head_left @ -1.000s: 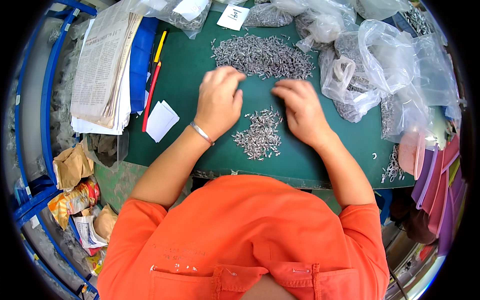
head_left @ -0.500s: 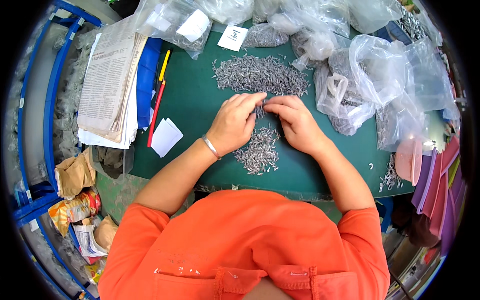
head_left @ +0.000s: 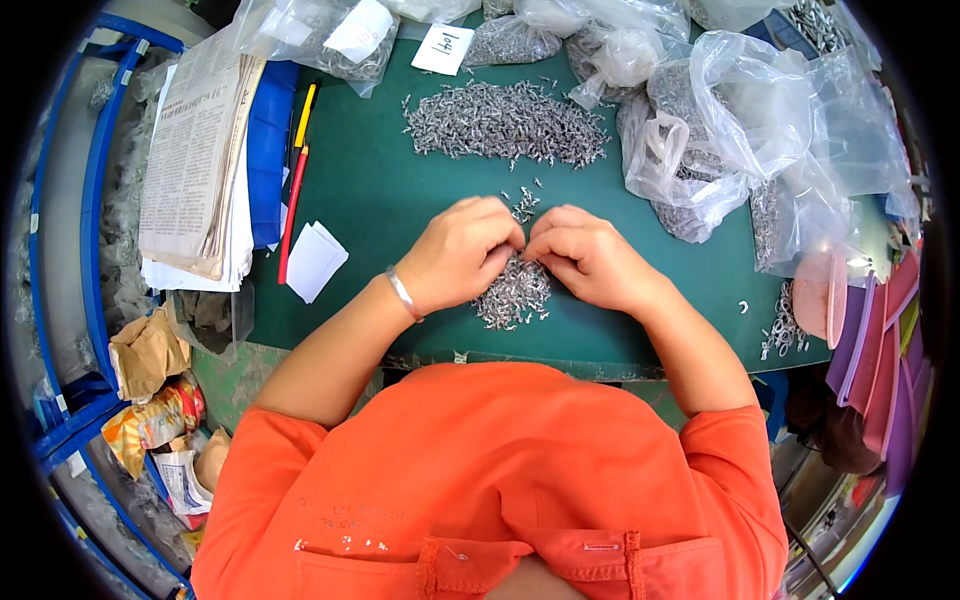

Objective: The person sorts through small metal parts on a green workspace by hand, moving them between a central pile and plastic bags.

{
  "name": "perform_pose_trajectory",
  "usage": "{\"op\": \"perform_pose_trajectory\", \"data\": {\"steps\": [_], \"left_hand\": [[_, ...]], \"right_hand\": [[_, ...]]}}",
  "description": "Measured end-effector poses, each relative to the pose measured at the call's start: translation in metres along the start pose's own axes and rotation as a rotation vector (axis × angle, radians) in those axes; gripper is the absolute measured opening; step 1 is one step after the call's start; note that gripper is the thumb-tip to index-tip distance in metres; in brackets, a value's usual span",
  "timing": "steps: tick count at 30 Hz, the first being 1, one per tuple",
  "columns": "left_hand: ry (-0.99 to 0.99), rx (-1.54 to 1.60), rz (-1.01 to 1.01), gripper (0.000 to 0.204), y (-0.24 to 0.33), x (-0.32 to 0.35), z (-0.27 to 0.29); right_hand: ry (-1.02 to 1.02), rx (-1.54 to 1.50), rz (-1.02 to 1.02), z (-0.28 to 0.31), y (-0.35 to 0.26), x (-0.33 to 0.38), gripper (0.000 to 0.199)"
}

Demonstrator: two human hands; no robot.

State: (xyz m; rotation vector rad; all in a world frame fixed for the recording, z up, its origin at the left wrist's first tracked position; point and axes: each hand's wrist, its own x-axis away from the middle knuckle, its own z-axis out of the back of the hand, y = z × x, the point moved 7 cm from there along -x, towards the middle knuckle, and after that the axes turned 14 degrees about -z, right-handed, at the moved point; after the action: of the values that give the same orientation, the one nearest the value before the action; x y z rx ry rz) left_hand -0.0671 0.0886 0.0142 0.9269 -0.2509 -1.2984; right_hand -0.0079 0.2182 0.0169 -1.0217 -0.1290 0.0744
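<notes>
My left hand (head_left: 462,252) and my right hand (head_left: 590,257) meet fingertip to fingertip over a small heap of little silver metal parts (head_left: 512,296) on the green table (head_left: 380,190). Both hands have their fingers curled and pinched together on some of these parts; what lies between the fingertips is hidden. A silver bracelet (head_left: 401,293) is on my left wrist. A larger heap of the same metal parts (head_left: 505,122) lies farther back on the table. A few loose parts (head_left: 522,204) lie just beyond my fingers.
Clear plastic bags of metal parts (head_left: 720,140) crowd the back and right. A stack of newspapers (head_left: 195,160), red and yellow pens (head_left: 295,190) and white paper slips (head_left: 315,260) lie at the left. A pink lid (head_left: 822,295) and coloured sheets (head_left: 880,350) sit at the right edge.
Both hands were flat and apart on the table, then drew together over the small heap; now their fingertips pinch parts at its top. The view shifted slightly.
</notes>
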Motion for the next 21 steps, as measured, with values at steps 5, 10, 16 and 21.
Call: {"op": "perform_pose_trajectory", "data": {"steps": [5,10,16,21], "left_hand": [[0.302,-0.262,-0.013,0.028,0.002,-0.012,0.027],[0.091,-0.128,-0.047,0.026,0.000,-0.006,0.009],[0.210,-0.145,-0.136,0.029,0.010,-0.018,0.015],[0.104,-0.170,-0.153,0.031,-0.006,-0.019,0.007]], "right_hand": [[0.341,0.175,0.077,0.024,0.000,-0.018,0.032],[0.028,0.149,0.122,0.000,-0.008,-0.010,0.035],[0.354,0.257,0.130,0.032,-0.011,-0.021,0.033],[0.221,0.278,0.117,0.023,0.000,-0.021,0.037]]}}
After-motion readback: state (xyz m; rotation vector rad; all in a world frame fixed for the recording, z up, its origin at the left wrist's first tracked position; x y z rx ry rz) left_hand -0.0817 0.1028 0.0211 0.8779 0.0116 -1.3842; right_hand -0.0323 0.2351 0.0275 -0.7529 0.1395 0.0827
